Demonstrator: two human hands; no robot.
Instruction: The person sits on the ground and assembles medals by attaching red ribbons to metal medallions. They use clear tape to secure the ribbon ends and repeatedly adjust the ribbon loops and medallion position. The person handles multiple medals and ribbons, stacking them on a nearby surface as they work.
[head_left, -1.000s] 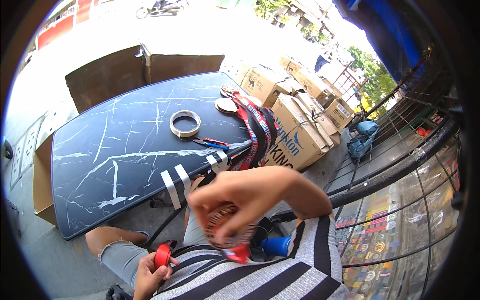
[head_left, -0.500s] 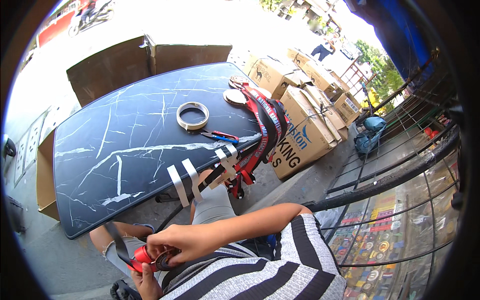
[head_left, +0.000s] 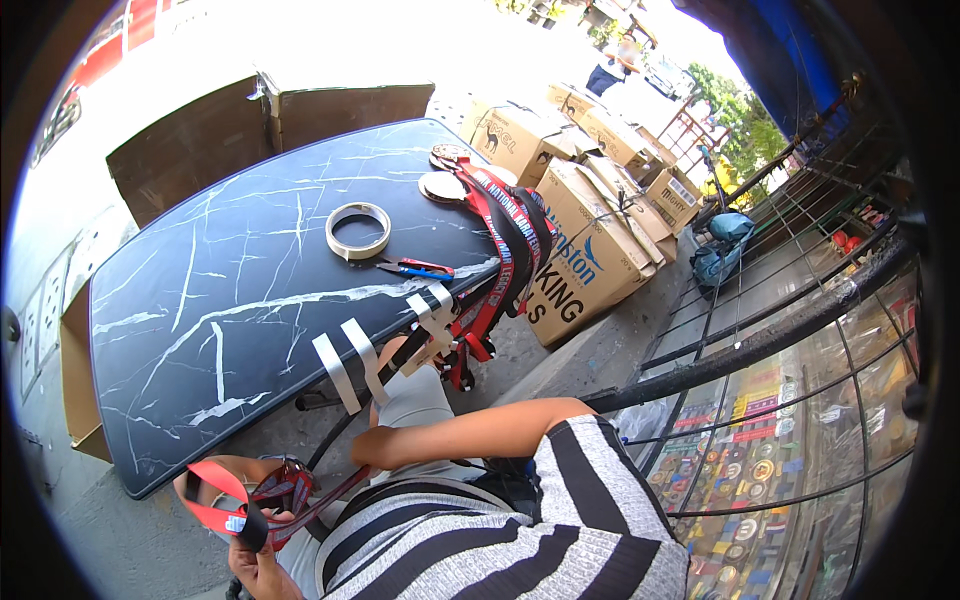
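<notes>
Both hands, left hand (head_left: pixel 255 570) and right hand (head_left: pixel 235 490), close together at the near left, are clamped on a red lanyard (head_left: pixel 225 510) below the dark marble-patterned table (head_left: pixel 230 300), which carries a tape roll (head_left: pixel 358 230).

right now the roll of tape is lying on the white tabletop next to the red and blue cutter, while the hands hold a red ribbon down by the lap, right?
Not quite: the tabletop is dark with white marble-like veins, not white. The rest holds in the head view: the roll of tape lies flat on it beside the red and blue cutter, and the hands, left hand and right hand, hold a red ribbon low by the lap.
</notes>
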